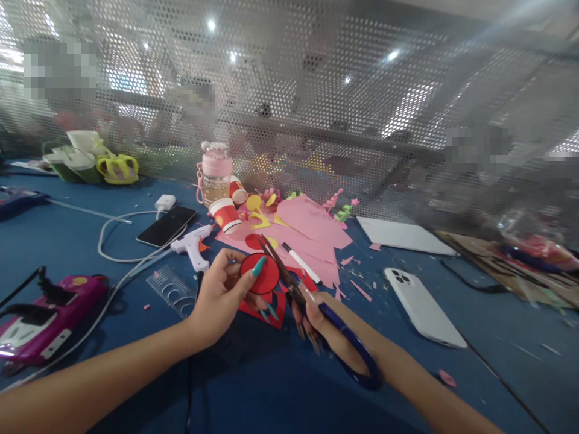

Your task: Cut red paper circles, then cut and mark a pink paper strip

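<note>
The red paper disc (pixel 260 274) is held above the counter (pixel 67 241), near the front middle of the view, with a larger red paper scrap (pixel 266 307) directly beneath it. The left hand (pixel 221 295) has its grip closed on the disc, thumb on the face and fingers behind. The right hand (pixel 321 325) has its grip closed through the blue handles of the scissors (pixel 298 295); the blades are parted and point up and away, their tips just beside the disc's right edge.

Behind the disc lies a pile of pink paper sheets (pixel 312 232) with a white marker (pixel 301 262) resting on it. Left of the pile lie a white glue gun (pixel 194 247), a clear stencil ruler (pixel 174 289) and a black phone (pixel 166 225). A red paper cup (pixel 225 215) lies tipped just in front of a pink bottle (pixel 215 175). To the right, well apart, a white phone (pixel 423 307) lies face down. A purple device (pixel 49 316) sits at the far left.
</note>
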The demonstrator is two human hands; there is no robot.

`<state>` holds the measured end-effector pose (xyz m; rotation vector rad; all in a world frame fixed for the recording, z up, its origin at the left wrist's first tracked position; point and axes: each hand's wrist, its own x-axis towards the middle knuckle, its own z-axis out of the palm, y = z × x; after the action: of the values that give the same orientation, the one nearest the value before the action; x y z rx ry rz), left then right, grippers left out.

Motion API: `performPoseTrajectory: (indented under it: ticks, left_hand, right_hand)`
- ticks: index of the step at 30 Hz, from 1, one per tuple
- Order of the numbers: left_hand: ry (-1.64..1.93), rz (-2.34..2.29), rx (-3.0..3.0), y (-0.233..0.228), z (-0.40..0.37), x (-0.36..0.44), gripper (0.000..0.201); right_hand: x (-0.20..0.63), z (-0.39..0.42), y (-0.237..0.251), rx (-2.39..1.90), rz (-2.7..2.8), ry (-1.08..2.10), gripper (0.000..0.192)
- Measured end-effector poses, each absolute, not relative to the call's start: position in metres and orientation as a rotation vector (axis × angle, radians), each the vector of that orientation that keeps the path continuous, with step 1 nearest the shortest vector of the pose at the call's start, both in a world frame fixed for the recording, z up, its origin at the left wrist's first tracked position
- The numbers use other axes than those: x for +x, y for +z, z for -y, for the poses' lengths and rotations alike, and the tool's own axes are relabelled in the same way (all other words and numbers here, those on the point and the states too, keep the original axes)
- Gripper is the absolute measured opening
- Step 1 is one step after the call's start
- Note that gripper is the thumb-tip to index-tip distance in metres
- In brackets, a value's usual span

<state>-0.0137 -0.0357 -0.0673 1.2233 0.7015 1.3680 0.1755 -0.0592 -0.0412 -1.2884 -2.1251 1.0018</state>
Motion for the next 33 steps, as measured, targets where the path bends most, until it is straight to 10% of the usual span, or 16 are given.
performPoseTrajectory:
  ticks: [33]
  left_hand:
    - [1.334, -0.740, 1.245, -0.0626, 0.0343, -0.0143, 0.026]
  right_hand:
    - [0.1760, 0.0551, -0.0374, -1.354, 2.243, 0.856, 0.060]
